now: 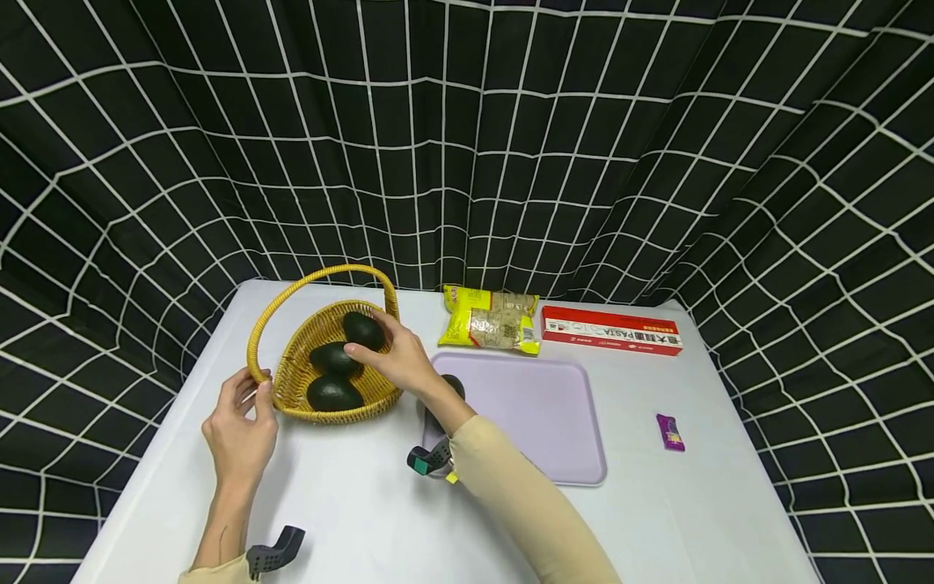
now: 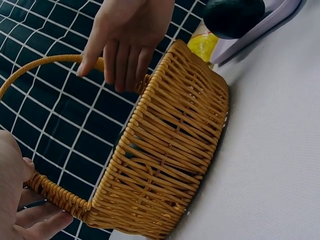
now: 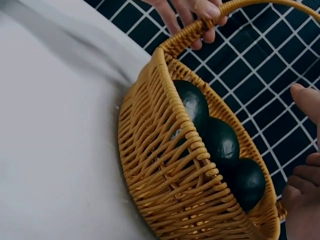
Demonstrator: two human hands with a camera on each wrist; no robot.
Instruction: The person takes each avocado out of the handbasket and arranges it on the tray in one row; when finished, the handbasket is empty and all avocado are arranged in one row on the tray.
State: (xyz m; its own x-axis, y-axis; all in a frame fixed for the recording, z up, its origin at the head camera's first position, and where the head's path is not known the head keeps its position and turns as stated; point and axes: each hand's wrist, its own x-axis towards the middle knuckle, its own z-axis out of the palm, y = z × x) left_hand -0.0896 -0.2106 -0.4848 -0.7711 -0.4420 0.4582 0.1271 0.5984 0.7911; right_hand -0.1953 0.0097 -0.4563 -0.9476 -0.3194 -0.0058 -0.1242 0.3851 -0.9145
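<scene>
A yellow-brown wicker basket (image 1: 337,416) with a tall arched handle stands on the left of the white table. Three dark green avocados (image 1: 335,392) lie in it in a row. My left hand (image 1: 241,422) grips the foot of the handle (image 3: 187,39) between thumb and fingers. Above the basket's right side hovers my right hand (image 1: 400,355), thumb and fingers apart, close to the far avocado (image 1: 363,330); in the right wrist view this hand (image 3: 305,195) holds nothing. Another avocado (image 2: 232,17) lies on the lilac tray (image 1: 525,422), partly behind my right forearm in the head view.
Behind the tray lies a yellow food packet (image 1: 490,319). A red pasta box (image 1: 611,330) is to its right. A small purple packet (image 1: 670,432) lies at the table's right. Black cloth with a white grid (image 1: 467,146) hangs around the table.
</scene>
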